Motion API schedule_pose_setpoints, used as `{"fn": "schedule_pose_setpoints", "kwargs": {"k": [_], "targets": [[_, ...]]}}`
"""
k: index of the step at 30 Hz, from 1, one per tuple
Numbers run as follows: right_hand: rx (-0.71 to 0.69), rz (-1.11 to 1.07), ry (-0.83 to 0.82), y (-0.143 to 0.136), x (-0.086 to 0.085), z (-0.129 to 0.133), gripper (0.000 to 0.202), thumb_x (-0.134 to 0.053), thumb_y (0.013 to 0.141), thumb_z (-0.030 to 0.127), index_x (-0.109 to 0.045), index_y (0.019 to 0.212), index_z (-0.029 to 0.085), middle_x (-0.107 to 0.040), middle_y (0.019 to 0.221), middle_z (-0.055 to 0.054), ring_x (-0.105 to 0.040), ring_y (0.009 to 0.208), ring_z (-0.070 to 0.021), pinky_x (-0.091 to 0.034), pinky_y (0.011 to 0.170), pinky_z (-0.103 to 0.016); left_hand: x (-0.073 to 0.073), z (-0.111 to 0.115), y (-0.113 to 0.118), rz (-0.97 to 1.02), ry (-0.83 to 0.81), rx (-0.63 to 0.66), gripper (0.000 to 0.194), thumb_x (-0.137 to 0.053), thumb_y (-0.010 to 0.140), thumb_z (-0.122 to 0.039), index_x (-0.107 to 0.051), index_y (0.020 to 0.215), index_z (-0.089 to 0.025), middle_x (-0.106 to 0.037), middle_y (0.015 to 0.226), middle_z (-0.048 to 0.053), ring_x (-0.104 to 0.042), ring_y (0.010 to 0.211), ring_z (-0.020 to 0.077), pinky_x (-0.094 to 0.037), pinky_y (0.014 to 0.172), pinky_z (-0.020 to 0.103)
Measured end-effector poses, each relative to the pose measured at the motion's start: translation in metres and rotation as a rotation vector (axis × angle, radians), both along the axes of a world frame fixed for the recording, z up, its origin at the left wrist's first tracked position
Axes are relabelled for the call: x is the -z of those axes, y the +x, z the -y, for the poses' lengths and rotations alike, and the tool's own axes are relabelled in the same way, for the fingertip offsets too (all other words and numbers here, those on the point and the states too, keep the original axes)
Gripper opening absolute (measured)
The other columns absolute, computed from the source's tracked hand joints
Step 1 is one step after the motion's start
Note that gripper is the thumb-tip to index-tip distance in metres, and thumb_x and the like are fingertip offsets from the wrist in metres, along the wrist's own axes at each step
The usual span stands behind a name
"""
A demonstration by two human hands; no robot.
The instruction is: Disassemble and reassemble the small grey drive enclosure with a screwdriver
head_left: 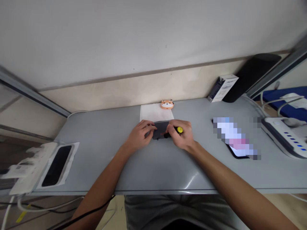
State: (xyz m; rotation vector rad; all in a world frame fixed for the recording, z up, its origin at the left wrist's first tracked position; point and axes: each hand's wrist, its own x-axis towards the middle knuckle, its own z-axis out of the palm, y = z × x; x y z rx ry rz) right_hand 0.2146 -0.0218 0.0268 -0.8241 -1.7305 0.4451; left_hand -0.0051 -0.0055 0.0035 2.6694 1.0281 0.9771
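Note:
A dark grey, flat, phone-like device (pixel 160 127) lies in front of me at the middle of the desk. My left hand (pixel 141 134) grips its left side, fingers bent over the edge. In my right hand (pixel 180 133), closed in a pen-like grip, is a black screwdriver-like tool with a round yellow end (pixel 179 129). Its black lower part reaches the right part of the device; the tip is too small to make out. Just behind the device is a sheet of white paper (pixel 154 111), partly covered by it. An orange animal-face case (pixel 167 104) rests on the paper's far right corner.
On the right lie a lit phone (pixel 233 140), its screen pixelated, and a white power strip (pixel 286 135). A box (pixel 223 88) and a black cylinder (pixel 251 76) stand at the back right. Another phone (pixel 57 166) and a power strip (pixel 35 167) lie left. A wall closes the back.

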Motion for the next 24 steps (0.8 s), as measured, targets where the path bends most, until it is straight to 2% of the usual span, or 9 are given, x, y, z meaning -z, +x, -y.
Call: {"fn": "schedule_pose_setpoints", "kwargs": {"k": [13, 19, 24], "targets": [[-0.038, 0.019, -0.012, 0.0010, -0.0017, 0.0003, 0.036, -0.051, 0.095, 0.021, -0.051, 0.059, 0.023, -0.055, 0.051, 0.002, -0.050, 0.048, -0.0116, -0.040, 0.053, -0.027, -0.0026, -0.0003, -0.0016, -0.026, 0.000, -0.019, 0.022, -0.054, 0.099, -0.012, -0.071, 0.107, -0.023, -0.072, 0.111, 0.008, -0.069, 0.104, 0.0206, -0.060, 0.092, 0.039], [0.010, -0.005, -0.042, 0.0017, -0.0031, 0.0017, 0.037, -0.050, 0.095, 0.024, -0.053, 0.057, 0.023, -0.055, 0.051, 0.002, -0.049, 0.048, -0.0126, -0.038, 0.051, -0.028, -0.0035, -0.0006, -0.0013, -0.022, 0.008, -0.018, 0.022, -0.053, 0.100, -0.013, -0.071, 0.106, -0.023, -0.072, 0.109, 0.008, -0.069, 0.104, 0.0210, -0.060, 0.092, 0.040], [-0.002, 0.000, -0.051, -0.0005, -0.0034, 0.0029, 0.039, -0.048, 0.095, 0.027, -0.052, 0.057, 0.023, -0.057, 0.052, 0.001, -0.051, 0.048, -0.0125, -0.040, 0.052, -0.028, -0.0056, -0.0005, -0.0016, -0.026, -0.014, -0.026, 0.022, -0.053, 0.100, -0.013, -0.072, 0.106, -0.023, -0.072, 0.110, 0.008, -0.069, 0.105, 0.0210, -0.060, 0.093, 0.040]]}}
